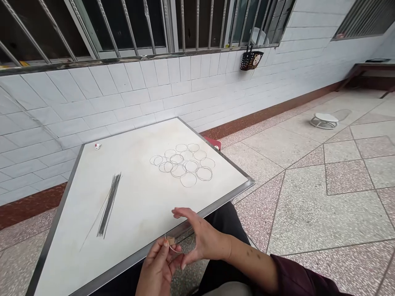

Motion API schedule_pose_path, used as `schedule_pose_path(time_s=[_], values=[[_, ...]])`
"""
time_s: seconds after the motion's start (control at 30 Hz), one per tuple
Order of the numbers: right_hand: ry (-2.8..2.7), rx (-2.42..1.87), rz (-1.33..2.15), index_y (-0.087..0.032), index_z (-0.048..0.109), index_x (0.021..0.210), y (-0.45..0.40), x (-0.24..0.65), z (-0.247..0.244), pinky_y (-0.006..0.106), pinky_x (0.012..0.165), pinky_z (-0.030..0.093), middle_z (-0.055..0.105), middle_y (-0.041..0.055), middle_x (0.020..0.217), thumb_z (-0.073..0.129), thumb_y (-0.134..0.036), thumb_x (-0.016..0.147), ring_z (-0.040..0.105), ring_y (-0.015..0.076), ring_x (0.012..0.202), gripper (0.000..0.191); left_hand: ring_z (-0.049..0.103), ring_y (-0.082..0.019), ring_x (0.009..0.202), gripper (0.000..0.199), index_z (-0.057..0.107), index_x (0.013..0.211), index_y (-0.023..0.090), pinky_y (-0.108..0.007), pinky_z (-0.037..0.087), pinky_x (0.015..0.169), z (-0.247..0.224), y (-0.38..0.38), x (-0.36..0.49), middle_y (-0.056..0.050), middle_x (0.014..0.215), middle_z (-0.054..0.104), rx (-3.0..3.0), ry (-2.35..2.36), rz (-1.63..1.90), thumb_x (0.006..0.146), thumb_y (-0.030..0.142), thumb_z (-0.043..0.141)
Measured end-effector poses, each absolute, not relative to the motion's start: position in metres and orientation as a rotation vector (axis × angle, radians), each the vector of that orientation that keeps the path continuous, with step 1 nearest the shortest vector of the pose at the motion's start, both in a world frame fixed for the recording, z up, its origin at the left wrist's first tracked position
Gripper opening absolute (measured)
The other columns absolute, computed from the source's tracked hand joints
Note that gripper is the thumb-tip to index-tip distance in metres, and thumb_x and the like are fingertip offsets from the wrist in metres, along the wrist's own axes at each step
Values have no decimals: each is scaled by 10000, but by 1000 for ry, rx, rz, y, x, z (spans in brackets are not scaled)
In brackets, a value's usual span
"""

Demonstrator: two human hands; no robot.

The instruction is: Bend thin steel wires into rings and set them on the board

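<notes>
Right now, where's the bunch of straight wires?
In the head view, the wire bunch lies on the left side of the white table, left of the rings.

Pale, even light washes the white tabletop [138, 205] before me | window panes [138, 24] read dark | shadows fall faint, soft-edged | wide-angle stretch skews the edges | far-right window [364, 20] looks soft
</notes>
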State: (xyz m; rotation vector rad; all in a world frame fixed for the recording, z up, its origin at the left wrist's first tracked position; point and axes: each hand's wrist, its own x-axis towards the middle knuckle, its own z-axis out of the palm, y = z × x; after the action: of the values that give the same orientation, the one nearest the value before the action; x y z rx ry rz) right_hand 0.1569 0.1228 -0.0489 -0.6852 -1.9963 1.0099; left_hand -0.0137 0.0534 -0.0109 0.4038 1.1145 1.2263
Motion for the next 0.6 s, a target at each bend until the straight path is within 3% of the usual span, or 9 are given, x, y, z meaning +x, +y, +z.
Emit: schedule_pose_path(time_s=[0.1, 0.17, 0.23, 0.37, 0.47, 0.53, 0.6], values=[[-1833, -800, 1108, -221, 440, 1399, 135, 166, -54, 424, 1026, 439, 556, 141, 1315, 799, -502, 724, 564, 257, 1188, 814, 634, -192, 789, 244, 707, 775, 202, -327, 543, 693, -6, 82, -15, -39, 851, 654, 758, 1179, 1059, 768, 444, 740], [-1718, -947, 1158, -223, 593, 1241, 146, 171, -59, 366, 882, 506, 667, 88, 1107, 675, -466, 854, 643, 208, 995, 464, 631, -207, 769, 260, 703, 735, 186, -319, 529, 658, -7, 103, -15, -50, 781, 646, 866, 1202, 989, 761, 443, 737], [-1654, -1048, 1157, -218, 666, 1106, 158, 174, -63, 314, 719, 510, 692, 47, 907, 629, -432, 887, 642, 174, 789, 309, 629, -210, 753, 255, 709, 732, 185, -308, 513, 633, -10, 124, -13, -54, 763, 646, 965, 1235, 954, 771, 437, 714], [-1589, -1140, 1091, -199, 703, 920, 185, 175, -67, 292, 686, 471, 670, 21, 782, 640, -372, 867, 604, 157, 720, 192, 608, -210, 689, 179, 696, 686, 202, -301, 479, 581, -20, 165, -9, -42, 712, 639, 1213, 1330, 886, 789, 348, 681], [-1563, -1169, 1064, -196, 699, 908, 202, 177, -70, 291, 691, 471, 671, 22, 782, 636, -375, 859, 610, 162, 737, 196, 614, -208, 732, 172, 672, 676, 216, -320, 497, 650, -24, 194, -10, -28, 754, 638, 1392, 1414, 836, 825, 300, 657], [-1533, -1196, 1025, -201, 682, 996, 209, 181, -73, 298, 709, 477, 682, 42, 880, 627, -379, 859, 617, 175, 801, 231, 634, -209, 830, 128, 689, 833, 193, -370, 526, 741, -24, 213, -11, -47, 920, 670, 1478, 1466, 779, 870, 304, 638], [-1489, -1237, 976, -202, 645, 1085, 212, 187, -79, 314, 735, 482, 670, 65, 978, 591, -367, 874, 611, 184, 845, 274, 641, -225, 945, 244, 646, 1099, 178, -434, 543, 806, -23, 233, -12, -84, 1135, 653, 1524, 1518, 716, 909, 327, 612]])
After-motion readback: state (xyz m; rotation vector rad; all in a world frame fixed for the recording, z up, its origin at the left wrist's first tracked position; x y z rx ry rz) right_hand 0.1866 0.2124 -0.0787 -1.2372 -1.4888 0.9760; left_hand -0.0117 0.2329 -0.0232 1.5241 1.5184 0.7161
